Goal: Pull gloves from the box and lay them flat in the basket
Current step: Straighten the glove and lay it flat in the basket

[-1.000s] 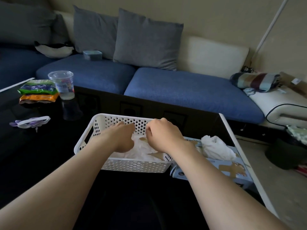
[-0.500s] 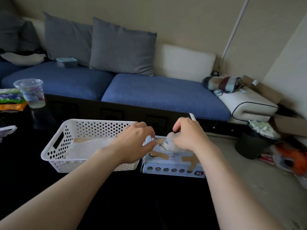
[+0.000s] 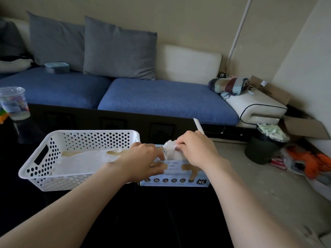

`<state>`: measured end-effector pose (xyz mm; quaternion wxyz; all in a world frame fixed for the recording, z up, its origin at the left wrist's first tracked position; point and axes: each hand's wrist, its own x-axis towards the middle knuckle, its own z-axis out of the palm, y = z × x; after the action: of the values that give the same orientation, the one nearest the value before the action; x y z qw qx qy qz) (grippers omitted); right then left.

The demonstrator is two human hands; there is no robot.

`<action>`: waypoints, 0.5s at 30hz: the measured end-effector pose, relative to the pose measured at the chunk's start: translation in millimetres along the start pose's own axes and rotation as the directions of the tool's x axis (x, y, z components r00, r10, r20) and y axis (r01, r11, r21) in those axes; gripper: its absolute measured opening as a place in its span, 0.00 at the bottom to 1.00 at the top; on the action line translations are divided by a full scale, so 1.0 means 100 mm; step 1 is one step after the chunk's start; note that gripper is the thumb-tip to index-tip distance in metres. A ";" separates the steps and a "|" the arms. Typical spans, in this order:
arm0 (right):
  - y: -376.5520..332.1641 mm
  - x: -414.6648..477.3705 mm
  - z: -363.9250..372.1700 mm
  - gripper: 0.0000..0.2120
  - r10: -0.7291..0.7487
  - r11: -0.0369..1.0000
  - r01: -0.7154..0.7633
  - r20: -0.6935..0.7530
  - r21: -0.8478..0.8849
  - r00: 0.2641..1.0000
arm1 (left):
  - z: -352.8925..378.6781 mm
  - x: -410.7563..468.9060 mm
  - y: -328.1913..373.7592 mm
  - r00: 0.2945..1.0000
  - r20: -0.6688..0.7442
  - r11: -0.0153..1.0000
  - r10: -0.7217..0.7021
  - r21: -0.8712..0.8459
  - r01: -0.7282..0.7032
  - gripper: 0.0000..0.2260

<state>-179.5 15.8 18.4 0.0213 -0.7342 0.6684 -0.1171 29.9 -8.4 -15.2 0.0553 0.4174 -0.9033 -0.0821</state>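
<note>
Head cam: right hand point(image 3: 195, 151) pinches a bunched white glove point(image 3: 170, 151) sticking out of the box point(image 3: 175, 178), while left hand point(image 3: 141, 160) presses down on the box top beside it. Basket point(image 3: 59, 183) sits at 9 o'clock from the grip, so left hand's nearer to it.

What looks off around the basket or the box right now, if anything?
Nothing stands out. Gloves lie flat in the basket, the box stands level beside it under the left hand, and the right hand pinches a glove tuft at its opening. The floor bin is heaped full.
</note>
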 end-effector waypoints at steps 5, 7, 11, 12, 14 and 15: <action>0.01 0.02 0.06 0.13 -0.028 0.998 0.021 -0.135 -0.053 0.990 | -0.06 0.04 0.07 0.999 0.024 0.999 -0.038 0.007 0.038 0.19; 0.02 0.04 0.11 0.13 -0.052 0.996 0.038 -0.202 -0.076 0.978 | -0.08 0.04 0.09 0.998 0.021 0.998 -0.054 -0.009 0.054 0.20; 0.05 0.14 0.20 0.17 -0.164 0.984 0.128 -0.372 -0.121 0.914 | -0.11 0.02 0.10 0.998 0.032 0.998 -0.054 -0.008 0.055 0.20; 0.04 0.15 0.22 0.16 -0.167 0.986 0.142 -0.417 -0.090 0.894 | -0.11 0.01 0.10 0.998 0.034 0.999 -0.049 0.004 0.049 0.20; -0.01 0.16 0.24 0.12 -0.128 0.985 0.168 -0.517 0.031 0.846 | -0.11 -0.01 0.11 0.999 0.034 0.999 -0.041 0.017 0.040 0.20; -0.06 0.17 0.22 0.11 -0.086 0.974 0.186 -0.556 0.126 0.827 | -0.10 -0.01 0.10 0.998 0.036 0.999 -0.047 0.019 0.046 0.21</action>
<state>-167.8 -3.0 0.4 -0.1144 -0.7111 0.5796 -0.3812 24.9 -2.1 -3.9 0.0333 0.4371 -0.8950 -0.0825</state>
